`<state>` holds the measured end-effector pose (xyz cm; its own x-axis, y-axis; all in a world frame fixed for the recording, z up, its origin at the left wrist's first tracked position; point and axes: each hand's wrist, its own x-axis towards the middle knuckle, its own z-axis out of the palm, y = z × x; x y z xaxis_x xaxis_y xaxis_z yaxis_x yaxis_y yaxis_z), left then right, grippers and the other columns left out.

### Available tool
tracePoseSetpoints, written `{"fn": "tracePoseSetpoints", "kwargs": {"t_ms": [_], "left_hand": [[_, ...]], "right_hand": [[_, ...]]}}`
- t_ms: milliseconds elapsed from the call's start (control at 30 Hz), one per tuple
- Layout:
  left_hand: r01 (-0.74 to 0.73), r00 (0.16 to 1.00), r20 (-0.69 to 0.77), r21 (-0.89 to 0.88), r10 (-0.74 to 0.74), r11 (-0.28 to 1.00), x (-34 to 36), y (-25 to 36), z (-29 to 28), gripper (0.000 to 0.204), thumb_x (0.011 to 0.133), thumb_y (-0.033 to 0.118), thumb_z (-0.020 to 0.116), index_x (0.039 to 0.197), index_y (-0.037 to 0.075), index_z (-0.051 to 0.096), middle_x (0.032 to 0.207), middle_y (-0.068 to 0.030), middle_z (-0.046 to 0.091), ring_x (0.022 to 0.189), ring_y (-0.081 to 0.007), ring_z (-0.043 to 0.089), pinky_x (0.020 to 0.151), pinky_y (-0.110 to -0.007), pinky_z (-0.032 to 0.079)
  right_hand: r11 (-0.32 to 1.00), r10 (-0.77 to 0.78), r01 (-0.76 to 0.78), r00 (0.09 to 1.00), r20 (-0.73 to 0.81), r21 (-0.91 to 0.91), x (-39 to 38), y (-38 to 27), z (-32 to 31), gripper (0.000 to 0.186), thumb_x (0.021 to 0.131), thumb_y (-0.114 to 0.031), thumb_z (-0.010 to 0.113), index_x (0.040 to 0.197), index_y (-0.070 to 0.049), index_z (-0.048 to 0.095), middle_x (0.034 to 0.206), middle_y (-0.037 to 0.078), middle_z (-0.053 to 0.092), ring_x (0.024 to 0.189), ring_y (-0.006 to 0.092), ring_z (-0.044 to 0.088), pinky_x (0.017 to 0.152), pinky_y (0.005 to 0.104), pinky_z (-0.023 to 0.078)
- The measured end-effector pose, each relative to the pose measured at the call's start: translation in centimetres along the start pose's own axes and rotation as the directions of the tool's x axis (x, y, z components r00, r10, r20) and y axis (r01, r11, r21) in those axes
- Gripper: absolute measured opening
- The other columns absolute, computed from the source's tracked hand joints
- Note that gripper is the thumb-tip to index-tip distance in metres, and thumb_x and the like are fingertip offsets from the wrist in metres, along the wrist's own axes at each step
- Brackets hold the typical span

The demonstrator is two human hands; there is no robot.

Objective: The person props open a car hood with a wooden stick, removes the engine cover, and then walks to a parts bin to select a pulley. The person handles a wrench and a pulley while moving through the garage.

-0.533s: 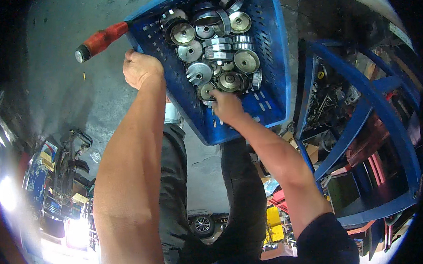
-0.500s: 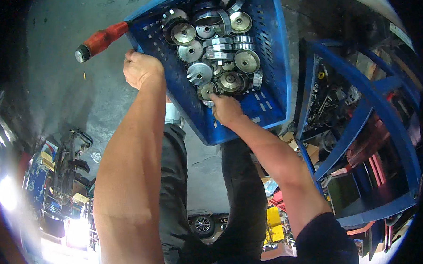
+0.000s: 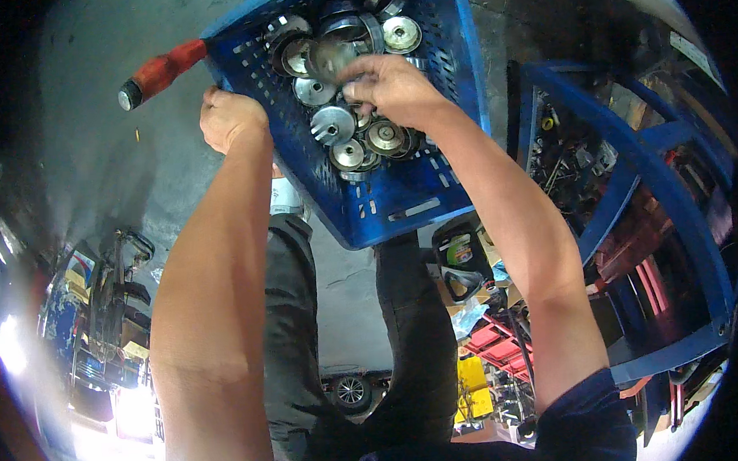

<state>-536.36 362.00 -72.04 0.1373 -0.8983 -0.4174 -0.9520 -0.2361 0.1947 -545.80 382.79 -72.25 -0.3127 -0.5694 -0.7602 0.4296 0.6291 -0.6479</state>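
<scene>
- Head view: the left hand (image 3: 234,121) is curled around the left rim of the blue crate (image 3: 348,219), its fingertips hidden.
- A red-handled tool (image 3: 164,73) lies just beyond those fingers, to their upper left.
- The right hand's (image 3: 383,90) thumb and forefinger curve leftward by a blurred metal cup (image 3: 327,61); whether they pinch it, I cannot tell.
- More metal cups (image 3: 332,126) lie inside the crate, below and above the right fingers.

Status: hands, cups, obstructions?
Left hand gripping left edge of crate. Right hand over metal cups, grip unclear, hiding some. Red handle juts outside.
</scene>
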Motion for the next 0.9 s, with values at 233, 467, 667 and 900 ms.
{"fn": "tracePoseSetpoints", "kwargs": {"t_ms": [233,467,667,900], "left_hand": [[-0.024,1.0,-0.016,-0.006,0.024,1.0,0.2,-0.1,0.0,0.054,0.101,0.04,0.036,0.116,0.005,0.075,0.121,-0.0218,0.072,0.115,-0.0418,0.066,0.1,-0.049,0.049],[-0.011,1.0,-0.016,0.023,0.012,1.0,-0.1,0.2,-0.1,0.054,0.102,0.037,0.033,0.115,0.004,0.075,0.122,-0.0214,0.071,0.115,-0.0412,0.066,0.1,-0.048,0.049],[-0.023,1.0,-0.02,0.016,0.023,1.0,-0.1,0.1,0.0,0.053,0.101,0.036,0.035,0.116,0.003,0.074,0.123,-0.0213,0.071,0.116,-0.0404,0.066,0.099,-0.047,0.049],[-0.057,0.998,-0.02,0.02,0.057,0.998,0.4,-0.4,0.3,0.055,0.101,0.038,0.034,0.116,0.007,0.076,0.119,-0.022,0.072,0.114,-0.0422,0.066,0.099,-0.05,0.049]], "right_hand": [[0.972,-0.216,0.176,0.931,-0.295,-0.156,-0.3,6.6,4.2,0.022,0.095,-0.017,0.067,0.11,-0.004,0.075,0.091,0.012,0.074,0.082,0.0195,0.07,0.073,0.035,0.055],[0.942,0.076,-0.206,0.901,-0.427,-0.267,-3.1,15.2,14.0,0.054,0.09,-0.027,0.072,0.134,0.001,0.057,0.109,0.024,0.073,0.097,0.041,0.071,0.087,0.0475,0.056],[0.917,0.395,-0.311,0.782,-0.481,0.248,3.1,15.3,15.6,0.071,0.082,-0.027,0.076,0.138,0.006,0.049,0.118,0.029,0.063,0.105,0.0402,0.062,0.091,0.0465,0.05],[0.949,0.203,-0.125,0.945,-0.256,0.29,0.3,12.6,13.6,0.038,0.088,-0.016,0.077,0.119,0.002,0.064,0.086,0.011,0.071,0.073,0.0198,0.065,0.066,0.0346,0.051]]}}
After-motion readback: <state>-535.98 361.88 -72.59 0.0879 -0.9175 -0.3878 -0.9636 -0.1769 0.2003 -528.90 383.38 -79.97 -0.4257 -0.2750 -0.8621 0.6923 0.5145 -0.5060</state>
